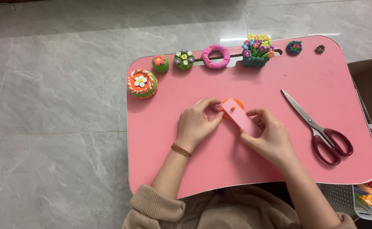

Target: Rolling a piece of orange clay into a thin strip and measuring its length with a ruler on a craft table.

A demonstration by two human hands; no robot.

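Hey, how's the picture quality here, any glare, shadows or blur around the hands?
Head view: sharp and evenly lit; soft glare streaks the far rim of the pink table and the floor tiles; faint shadows sit under the left hand, right hand and scissors; no motion blur.

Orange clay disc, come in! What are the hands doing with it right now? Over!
Left hand pinching the orange clay disc edge. Right hand pressing a pink flat tool across it. Scissors lying apart at right, nothing blocking.
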